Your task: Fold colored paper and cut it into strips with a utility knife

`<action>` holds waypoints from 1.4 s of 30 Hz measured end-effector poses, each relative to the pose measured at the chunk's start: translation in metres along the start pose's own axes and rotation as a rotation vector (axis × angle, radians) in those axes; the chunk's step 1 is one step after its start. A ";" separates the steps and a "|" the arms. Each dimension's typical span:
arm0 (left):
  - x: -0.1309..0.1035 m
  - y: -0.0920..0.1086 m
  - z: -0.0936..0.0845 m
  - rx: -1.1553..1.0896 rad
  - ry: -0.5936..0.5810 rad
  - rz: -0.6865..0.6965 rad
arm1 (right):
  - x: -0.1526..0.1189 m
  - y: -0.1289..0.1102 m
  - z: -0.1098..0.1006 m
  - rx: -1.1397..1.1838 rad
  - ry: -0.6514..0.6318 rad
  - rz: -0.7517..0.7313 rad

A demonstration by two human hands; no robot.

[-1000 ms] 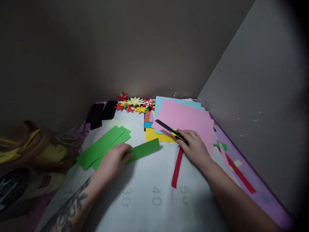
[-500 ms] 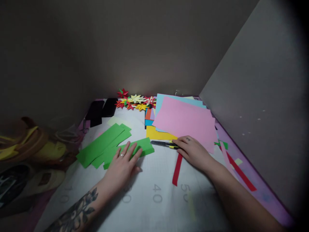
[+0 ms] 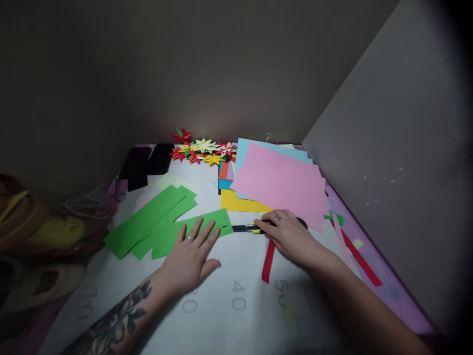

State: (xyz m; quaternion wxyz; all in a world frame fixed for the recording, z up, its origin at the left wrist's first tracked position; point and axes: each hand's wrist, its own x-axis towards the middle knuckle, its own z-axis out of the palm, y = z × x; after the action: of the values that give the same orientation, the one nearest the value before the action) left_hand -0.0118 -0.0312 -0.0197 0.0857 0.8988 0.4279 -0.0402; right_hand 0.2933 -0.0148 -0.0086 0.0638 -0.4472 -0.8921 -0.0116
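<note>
My left hand, fingers spread, lies on a green paper strip whose right end has a small slit. More green strips overlap to its left. My right hand is wrapped round black-and-yellow scissors, which lie low over the sheet with their dark blades pointing left at the slit end of the strip. A red paper strip sticks out from beneath the right hand. Pink paper lies just beyond that hand, over blue and yellow sheets.
Folded paper stars line the back edge beside black flat objects. Small scissors lie at the left. Red scraps lie at the right edge near the wall. A blurred yellow and brown object stands far left.
The green strip under my left hand now lies flatter, and its right end shows a slit. My right hand and the scissors have shifted slightly left. The whole view has moved a little.
</note>
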 end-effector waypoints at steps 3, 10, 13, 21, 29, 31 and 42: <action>0.000 0.001 0.001 0.003 -0.010 -0.014 | -0.004 -0.004 -0.002 -0.049 -0.016 -0.005; 0.002 0.003 -0.001 -0.004 -0.048 -0.033 | -0.007 -0.016 -0.007 -0.115 -0.042 0.034; 0.002 0.004 -0.003 -0.016 -0.059 -0.044 | -0.008 -0.019 -0.008 -0.140 -0.042 0.021; 0.001 0.005 -0.003 -0.035 -0.035 -0.038 | -0.010 -0.029 -0.006 -0.170 -0.034 0.008; 0.000 0.004 0.001 -0.025 -0.004 -0.052 | -0.006 -0.044 -0.008 -0.179 -0.028 0.005; 0.000 0.004 0.002 -0.024 -0.006 -0.062 | -0.006 -0.046 -0.009 -0.179 -0.035 -0.003; 0.000 0.004 0.004 -0.046 0.025 -0.067 | -0.007 -0.055 -0.004 -0.123 0.074 -0.034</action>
State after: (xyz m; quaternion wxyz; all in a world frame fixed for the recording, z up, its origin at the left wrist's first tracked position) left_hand -0.0086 -0.0350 -0.0227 0.0996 0.8821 0.4598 -0.0218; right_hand 0.2541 -0.0539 -0.0037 0.0689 -0.4341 -0.8943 -0.0838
